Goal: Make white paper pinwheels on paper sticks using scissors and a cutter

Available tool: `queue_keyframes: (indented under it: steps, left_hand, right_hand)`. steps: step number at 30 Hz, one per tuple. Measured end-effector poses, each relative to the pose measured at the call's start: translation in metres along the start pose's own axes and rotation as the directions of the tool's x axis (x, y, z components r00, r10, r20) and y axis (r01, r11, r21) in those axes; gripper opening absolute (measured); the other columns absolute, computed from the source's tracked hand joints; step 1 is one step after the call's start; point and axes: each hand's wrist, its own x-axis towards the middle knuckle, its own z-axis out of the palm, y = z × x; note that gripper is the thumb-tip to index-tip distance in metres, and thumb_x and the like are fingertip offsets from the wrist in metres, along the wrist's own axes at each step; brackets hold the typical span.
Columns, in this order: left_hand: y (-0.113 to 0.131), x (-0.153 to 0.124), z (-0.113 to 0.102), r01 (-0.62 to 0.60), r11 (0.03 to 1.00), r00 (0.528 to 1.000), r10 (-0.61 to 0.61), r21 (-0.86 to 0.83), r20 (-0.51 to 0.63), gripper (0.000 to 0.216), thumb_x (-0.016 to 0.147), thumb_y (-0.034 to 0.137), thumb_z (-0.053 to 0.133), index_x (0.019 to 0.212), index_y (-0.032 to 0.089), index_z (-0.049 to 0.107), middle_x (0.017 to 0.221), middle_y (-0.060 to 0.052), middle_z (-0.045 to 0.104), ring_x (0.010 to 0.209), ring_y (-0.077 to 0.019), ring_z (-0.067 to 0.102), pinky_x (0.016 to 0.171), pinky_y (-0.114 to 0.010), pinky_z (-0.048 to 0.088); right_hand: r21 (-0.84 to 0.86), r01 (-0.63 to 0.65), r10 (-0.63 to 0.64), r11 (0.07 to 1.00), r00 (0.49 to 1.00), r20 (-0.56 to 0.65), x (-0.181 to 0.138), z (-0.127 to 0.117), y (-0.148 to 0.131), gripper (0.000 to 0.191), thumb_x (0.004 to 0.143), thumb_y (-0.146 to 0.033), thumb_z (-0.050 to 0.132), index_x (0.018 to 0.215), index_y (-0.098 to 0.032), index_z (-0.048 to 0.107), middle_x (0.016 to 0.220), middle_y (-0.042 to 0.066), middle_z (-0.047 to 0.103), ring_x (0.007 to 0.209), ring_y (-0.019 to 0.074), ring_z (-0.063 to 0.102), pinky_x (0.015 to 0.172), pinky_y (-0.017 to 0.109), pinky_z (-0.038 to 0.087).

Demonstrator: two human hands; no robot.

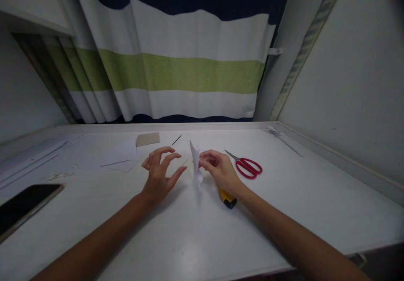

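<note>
My right hand (pixel 221 169) pinches a small white folded piece of paper (pixel 196 163) and holds it upright just above the white table (pixel 284 197). My left hand (pixel 160 173) hovers to the left of the paper with its fingers spread and curved, holding nothing. A yellow and black utility knife (pixel 227 198) lies on the table under my right wrist, partly hidden. Red-handled scissors (pixel 248 166) lie shut to the right of my right hand.
White paper sheets (pixel 124 157) and a brown card piece (pixel 147 139) lie at the back left, with a thin dark pen or needle (pixel 176 140) near them. A dark phone (pixel 23 207) rests at the left edge. A striped curtain (pixel 176 70) hangs behind.
</note>
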Motion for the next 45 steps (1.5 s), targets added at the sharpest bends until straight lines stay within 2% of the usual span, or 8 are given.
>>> queue_keyframes:
  steps: [4, 9, 21, 27, 31, 35, 42, 45]
  left_hand:
    - [0.004, -0.002, 0.002, -0.063, 0.994, 0.992, 0.071, -0.086, 0.1, 0.015, 0.072, 0.024, 0.055, 0.087, 0.023, 0.055, 0.092, -0.004, 0.052, 0.089, -0.0194, 0.047, 0.076, -0.037, 0.027]
    - [0.007, -0.003, 0.002, -0.105, 0.987, 0.989, 0.116, -0.122, 0.088, 0.006, 0.074, 0.018, 0.052, 0.077, 0.021, 0.057, 0.085, -0.003, 0.056, 0.084, -0.018, 0.049, 0.07, -0.035, 0.025]
    - [0.009, -0.005, 0.003, -0.151, 0.979, 0.976, 0.169, -0.136, 0.134, 0.008, 0.074, 0.015, 0.048, 0.076, 0.018, 0.056, 0.085, -0.005, 0.057, 0.083, -0.0183, 0.049, 0.069, -0.036, 0.024]
    - [0.003, -0.004, 0.003, -0.024, 0.99, 0.988, 0.044, -0.138, 0.145, 0.007, 0.073, 0.015, 0.05, 0.074, 0.018, 0.056, 0.084, -0.004, 0.057, 0.084, -0.0192, 0.048, 0.069, -0.036, 0.024]
    - [0.002, -0.003, 0.002, 0.079, 0.98, 0.983, -0.046, -0.184, 0.177, 0.007, 0.072, 0.014, 0.051, 0.074, 0.018, 0.057, 0.085, -0.005, 0.056, 0.086, -0.0196, 0.047, 0.07, -0.035, 0.027]
    - [0.006, -0.004, 0.002, 0.115, 0.967, 0.976, -0.068, -0.227, 0.206, 0.008, 0.072, 0.015, 0.051, 0.074, 0.019, 0.059, 0.087, -0.004, 0.055, 0.087, -0.0187, 0.046, 0.072, -0.034, 0.029]
    - [0.014, -0.003, -0.001, 0.15, 0.957, 0.968, -0.09, -0.25, 0.234, 0.008, 0.073, 0.018, 0.053, 0.076, 0.02, 0.059, 0.09, -0.003, 0.054, 0.089, -0.018, 0.045, 0.075, -0.035, 0.029]
    - [0.014, -0.004, -0.005, 0.17, 0.957, 0.96, -0.106, -0.236, 0.259, 0.011, 0.073, 0.024, 0.054, 0.083, 0.022, 0.058, 0.092, -0.003, 0.054, 0.092, -0.0186, 0.044, 0.076, -0.036, 0.027]
  right_hand:
    - [0.006, 0.022, -0.022, 1.0, 1.0, 0.014, -0.001, 0.002, 0.004, 0.008, 0.068, -0.019, 0.056, 0.074, -0.014, 0.055, 0.064, 0.001, 0.057, 0.057, 0.0093, 0.051, 0.056, 0.022, 0.038]
    - [-0.057, 0.045, -0.043, 0.997, 0.999, 0.026, -0.003, 0.006, 0.01, 0.005, 0.067, -0.018, 0.056, 0.071, -0.015, 0.057, 0.059, -0.002, 0.053, 0.054, 0.0082, 0.046, 0.053, 0.021, 0.035]
    - [-0.137, 0.06, -0.056, 0.989, 0.998, 0.032, -0.009, 0.014, 0.015, 0.005, 0.069, -0.019, 0.054, 0.07, -0.015, 0.057, 0.061, -0.001, 0.054, 0.056, 0.0093, 0.045, 0.055, 0.022, 0.036]
    - [-0.223, 0.093, -0.093, 0.97, 0.996, 0.01, -0.005, 0.008, 0.014, 0.014, 0.071, -0.024, 0.053, 0.082, -0.016, 0.055, 0.064, -0.001, 0.051, 0.055, 0.0091, 0.043, 0.052, 0.021, 0.035]
    - [-0.382, 0.225, -0.232, 0.896, 0.972, 0.03, -0.006, 0.006, 0.007, 0.013, 0.071, -0.019, 0.052, 0.083, -0.017, 0.056, 0.068, 0.0, 0.05, 0.058, 0.01, 0.041, 0.055, 0.022, 0.035]
    - [-0.462, 0.32, -0.323, 0.827, 0.943, 0.074, -0.01, 0.008, 0.004, 0.009, 0.072, -0.02, 0.053, 0.08, -0.017, 0.056, 0.07, 0.001, 0.051, 0.067, 0.0127, 0.045, 0.063, 0.025, 0.037]
    - [-0.529, 0.365, -0.369, 0.766, 0.924, 0.104, -0.011, 0.009, 0.003, 0.008, 0.073, -0.019, 0.05, 0.079, -0.018, 0.055, 0.073, 0.004, 0.051, 0.073, 0.0155, 0.047, 0.067, 0.028, 0.038]
    - [-0.559, 0.375, -0.396, 0.74, 0.914, 0.089, -0.011, 0.006, 0.0, 0.009, 0.074, -0.02, 0.048, 0.08, -0.018, 0.055, 0.075, 0.004, 0.051, 0.072, 0.0161, 0.047, 0.067, 0.029, 0.039]
